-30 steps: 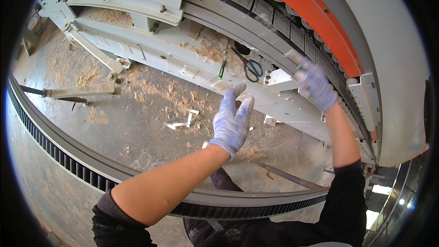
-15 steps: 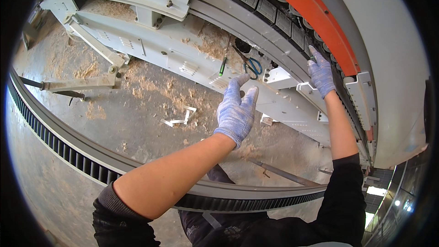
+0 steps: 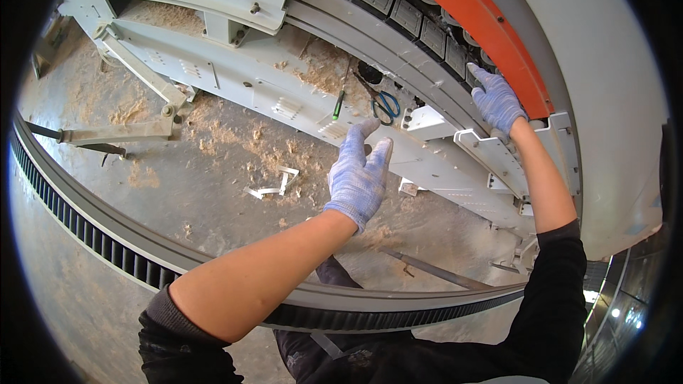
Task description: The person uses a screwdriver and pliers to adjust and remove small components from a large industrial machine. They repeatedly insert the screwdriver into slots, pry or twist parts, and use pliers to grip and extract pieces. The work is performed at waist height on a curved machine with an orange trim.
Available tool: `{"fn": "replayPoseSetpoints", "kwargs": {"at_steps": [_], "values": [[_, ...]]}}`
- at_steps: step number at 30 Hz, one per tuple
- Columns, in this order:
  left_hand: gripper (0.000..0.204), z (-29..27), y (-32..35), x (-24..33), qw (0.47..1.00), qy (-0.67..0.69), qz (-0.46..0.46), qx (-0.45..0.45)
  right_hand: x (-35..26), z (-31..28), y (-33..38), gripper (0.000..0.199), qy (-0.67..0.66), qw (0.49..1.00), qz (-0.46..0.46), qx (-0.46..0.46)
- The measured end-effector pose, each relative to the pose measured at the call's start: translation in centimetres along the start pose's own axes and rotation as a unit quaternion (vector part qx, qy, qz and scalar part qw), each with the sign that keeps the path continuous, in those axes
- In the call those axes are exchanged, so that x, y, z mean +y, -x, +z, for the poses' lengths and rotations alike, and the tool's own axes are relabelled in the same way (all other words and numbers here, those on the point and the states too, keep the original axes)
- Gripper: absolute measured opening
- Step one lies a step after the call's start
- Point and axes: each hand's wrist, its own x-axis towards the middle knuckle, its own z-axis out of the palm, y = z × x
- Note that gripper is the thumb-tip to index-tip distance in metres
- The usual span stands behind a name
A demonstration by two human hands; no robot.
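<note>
Both my hands wear pale blue knit gloves. My left hand [image 3: 359, 174] hovers open, fingers together and stretched toward the grey metal machine frame [image 3: 235, 75], holding nothing. My right hand [image 3: 496, 102] rests flat against the orange curved band [image 3: 455, 7] beside the dark segmented belt [image 3: 398, 28]. A green-handled screwdriver [image 3: 339, 105] and blue-handled scissors [image 3: 386, 104] lie on the frame just beyond my left hand. A small white bracket [image 3: 434, 122] sits between my hands.
Sawdust covers the concrete floor [image 3: 213, 171]. Bent white metal strips [image 3: 274, 186] lie on it. A dark ribbed curved rail [image 3: 99, 231] runs in front of me. A thin metal rod [image 3: 434, 270] lies on the floor at right.
My right hand has slid up from the white bracket to the orange band. My left hand has risen slightly toward the frame.
</note>
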Motion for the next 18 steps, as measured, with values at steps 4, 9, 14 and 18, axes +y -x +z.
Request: {"fn": "replayPoseSetpoints", "kwargs": {"at_steps": [4, 9, 14, 18], "values": [[0.039, 0.1, 0.0, 0.1, 1.0, 0.02, -0.012, -0.005, 0.2, 0.6, -0.1, 0.055, -0.079, 0.996, -0.023, 0.015], [0.04, 0.2, 0.0, -0.4, 1.0, -0.011, -0.002, 0.0, -0.5, 0.5, 0.3, 0.054, -0.195, 0.981, 0.01, -0.007], [0.041, 0.3, 0.0, -0.6, 1.0, -0.01, -0.007, 0.003, -0.8, 0.3, 0.3, 0.053, -0.218, 0.976, 0.016, -0.013], [0.04, 0.3, 0.0, -0.7, 1.0, -0.013, -0.01, 0.006, -0.4, 0.9, 0.2, 0.053, -0.258, 0.966, 0.033, -0.016]]}}
